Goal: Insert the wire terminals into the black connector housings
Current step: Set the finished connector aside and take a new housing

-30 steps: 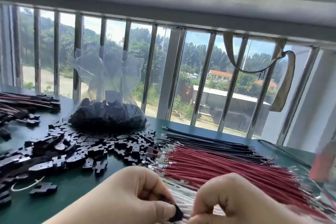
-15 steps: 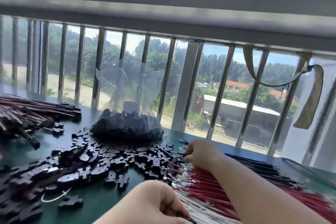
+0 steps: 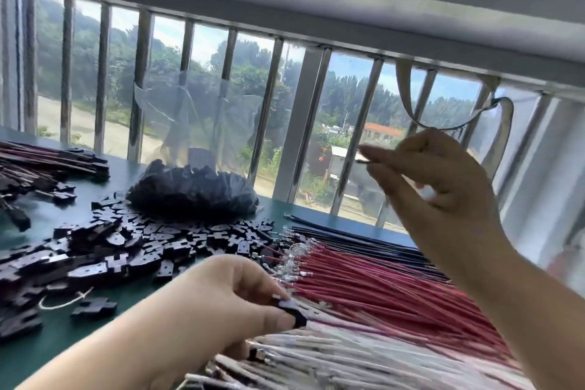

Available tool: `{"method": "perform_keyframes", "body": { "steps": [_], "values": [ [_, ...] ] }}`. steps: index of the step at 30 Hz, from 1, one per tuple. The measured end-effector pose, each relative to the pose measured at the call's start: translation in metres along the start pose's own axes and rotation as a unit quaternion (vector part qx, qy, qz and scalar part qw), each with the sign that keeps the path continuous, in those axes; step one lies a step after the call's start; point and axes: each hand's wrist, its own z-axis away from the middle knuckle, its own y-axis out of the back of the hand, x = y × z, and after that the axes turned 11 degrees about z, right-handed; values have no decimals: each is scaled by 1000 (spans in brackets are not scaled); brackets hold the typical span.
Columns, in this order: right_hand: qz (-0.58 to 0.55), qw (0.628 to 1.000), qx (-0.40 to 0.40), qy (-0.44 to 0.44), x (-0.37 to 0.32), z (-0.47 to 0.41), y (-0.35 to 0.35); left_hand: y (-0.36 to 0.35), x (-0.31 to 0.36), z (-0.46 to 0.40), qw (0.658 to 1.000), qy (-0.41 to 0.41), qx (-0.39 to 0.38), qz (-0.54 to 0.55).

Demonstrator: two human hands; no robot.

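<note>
My left hand [image 3: 221, 301] pinches a small black connector housing [image 3: 297, 317] low over the white wires [image 3: 348, 358]. My right hand [image 3: 433, 174] is raised in the air at the right and pinches the terminal end of a thin dark wire [image 3: 364, 161] between thumb and fingers. Red wires [image 3: 395, 291] and black wires [image 3: 364, 236] lie side by side on the green table [image 3: 63, 336], metal terminals pointing left. Loose black housings [image 3: 133, 250] are scattered across the table's left half.
A clear plastic bag of black housings [image 3: 193, 190] stands at the back by the barred window [image 3: 266, 123]. Finished wire assemblies [image 3: 41, 165] are piled at the far left. A grey strap [image 3: 449, 123] hangs from the bars at right.
My right hand has lifted from the wire ends on the table up into the air, carrying a dark wire. My left hand still holds the housing; the view shifted slightly.
</note>
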Motion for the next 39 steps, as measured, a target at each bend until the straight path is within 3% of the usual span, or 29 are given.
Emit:
{"method": "perform_keyframes", "body": {
  "steps": [4, 7, 25, 34, 39],
  "values": [
    [-101, 973, -188, -86, -32, 35, 30, -5, 6, 6, 995, -81, 10, 49],
    [-126, 947, -243, -170, -36, 59, 28, -9, 9, 9, 995, -95, -1, 36],
    [-103, 955, -235, -149, -31, 88, 14, -18, 10, 13, 996, -83, -9, -8],
    [-127, 961, -203, -139, -33, 87, 20, -24, 8, 13, 994, -93, -14, 53],
    [-92, 978, -166, -86, -34, 91, 19, -25, 6, 12, 994, -69, -24, 85]
  ]
}}
